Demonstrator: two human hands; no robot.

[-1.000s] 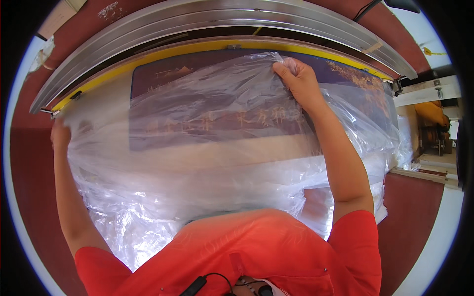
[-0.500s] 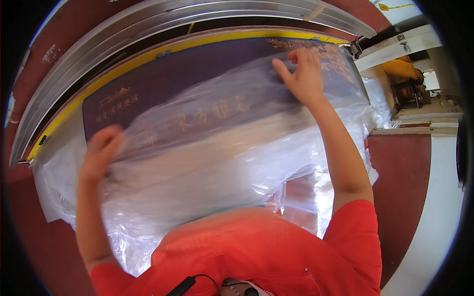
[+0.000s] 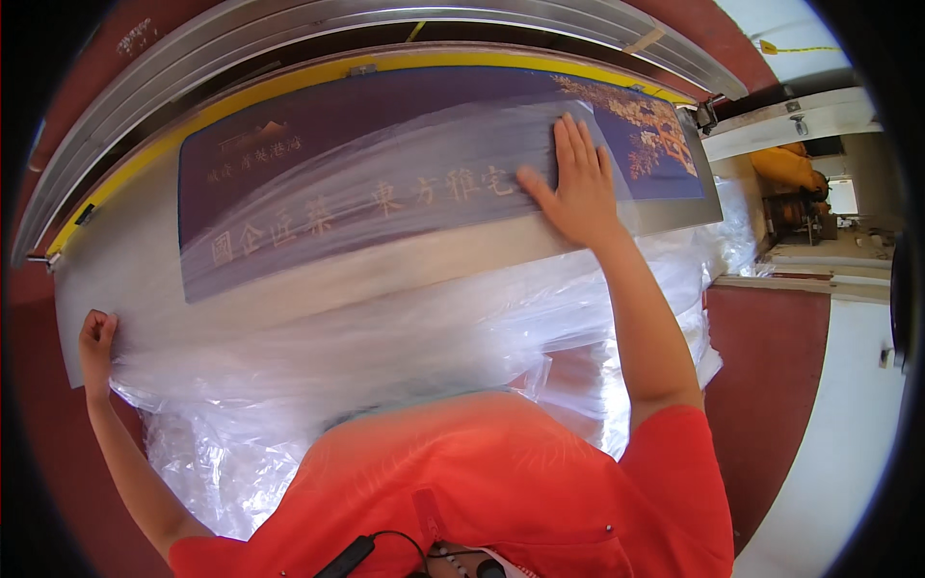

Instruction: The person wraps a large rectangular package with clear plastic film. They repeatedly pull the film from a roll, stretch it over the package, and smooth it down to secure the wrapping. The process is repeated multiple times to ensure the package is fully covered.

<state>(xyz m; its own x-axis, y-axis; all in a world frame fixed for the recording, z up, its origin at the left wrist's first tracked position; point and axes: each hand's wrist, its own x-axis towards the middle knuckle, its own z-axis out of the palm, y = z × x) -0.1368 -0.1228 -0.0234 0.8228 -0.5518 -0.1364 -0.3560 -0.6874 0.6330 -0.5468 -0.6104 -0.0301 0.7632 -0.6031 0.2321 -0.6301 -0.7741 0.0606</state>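
Note:
A flat sheet panel (image 3: 658,218) with a dark purple printed area (image 3: 376,116) lies in front of me, bearing gold lettering and an orange tree picture at its right. Thin clear plastic film (image 3: 385,299) covers its lower and middle part, while the top strip and right end show uncovered. My left hand (image 3: 98,337) is closed at the panel's left edge, pinching the film's edge; the fingertips are partly hidden. Flat on the film, near the right end of the lettering, lies my right hand (image 3: 581,188) with its fingers stretched out.
Crumpled clear plastic (image 3: 222,462) hangs along the near side. Beyond the panel runs a yellow strip (image 3: 289,89) with small clips, then a long metal rail (image 3: 385,27). At the right stand a white frame (image 3: 761,130) and a yellow machine part (image 3: 788,171). The floor is dark red (image 3: 771,356).
My left hand has moved left and nearer, drawing the film to the panel's left edge. My right hand has come down flat onto the film, and the lettering shows more plainly.

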